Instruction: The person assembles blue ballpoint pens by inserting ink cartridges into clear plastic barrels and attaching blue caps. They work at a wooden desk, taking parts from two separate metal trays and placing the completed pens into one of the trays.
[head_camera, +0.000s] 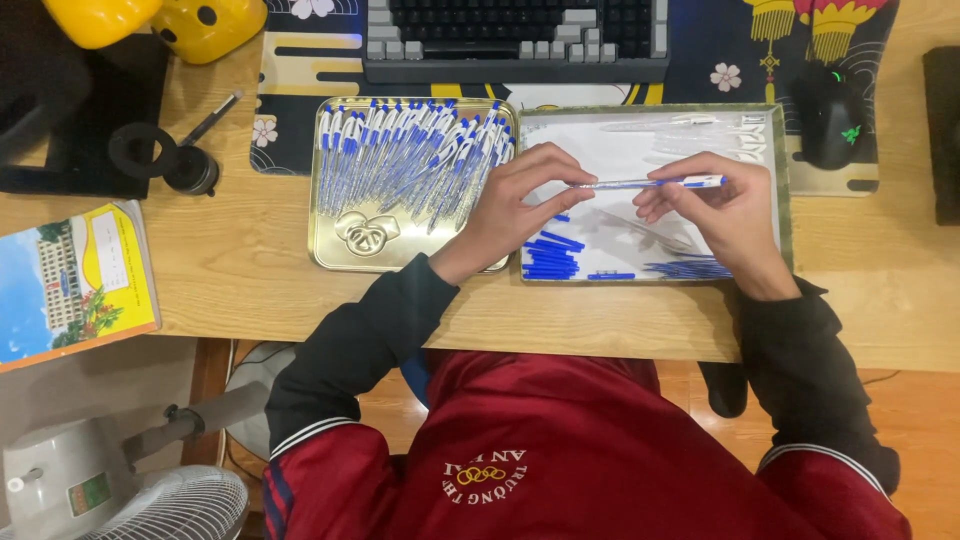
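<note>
At frame centre, our left hand (517, 198) and right hand (722, 200) pinch one blue-and-clear ballpoint pen (650, 183) above the white parts tray (783, 200).

On the desk (240, 270) two trays sit side by side — the tin tray (330, 255) of assembled pens on the left, the flat tray (783, 200) of loose pen parts on the right. Behind them lies a keyboard (515, 40), a mouse (830, 115) to its right. Both hands (515, 205) (725, 210) hold one pen (645, 183) level over the flat tray — a booklet (75, 280) lies far left
</note>
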